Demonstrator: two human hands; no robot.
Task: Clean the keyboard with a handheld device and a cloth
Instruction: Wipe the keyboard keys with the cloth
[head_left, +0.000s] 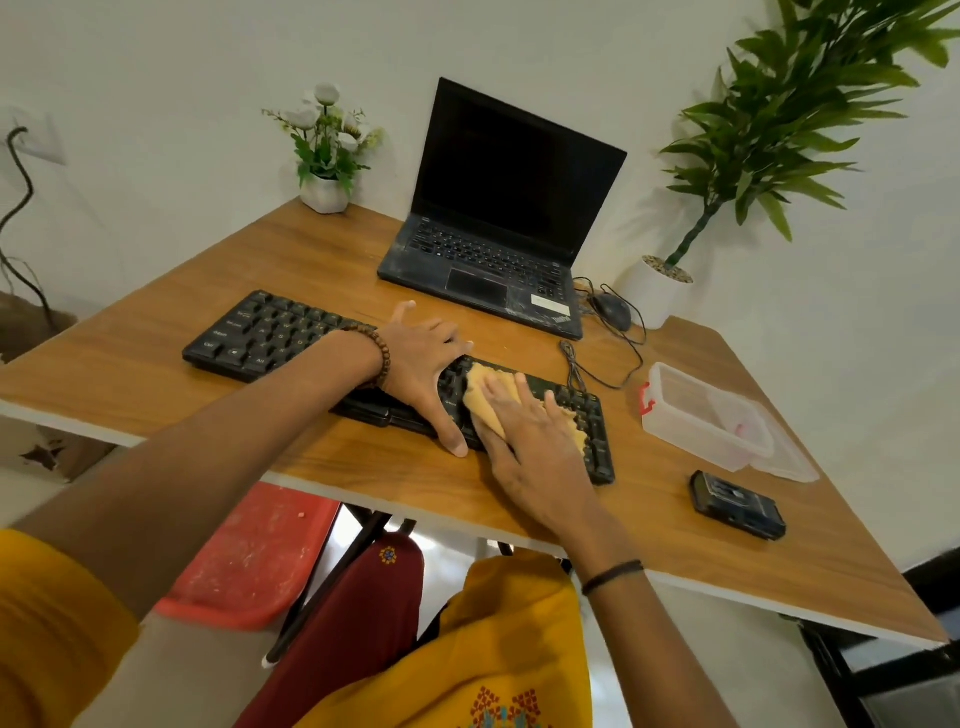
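Keyboard (270, 332), black plastic, flat, lies across wood-grain desk (156, 364) near front edge. Yellow cloth (480, 389), soft and crumpled, on its right half under right hand (535, 447), fingers straight, pressing flat. Left hand (421, 358) splayed wide on middle keys, hiding them. Black boxy handheld device (737, 505) at right, near clear plastic container (696, 415). Laptop (493, 260) behind.

The black keyboard (270, 332) lies slantwise before me, a crumpled yellow cloth (485, 387) on its right half under my right hand (530, 447), the dark handheld device (737, 505) flat off right.
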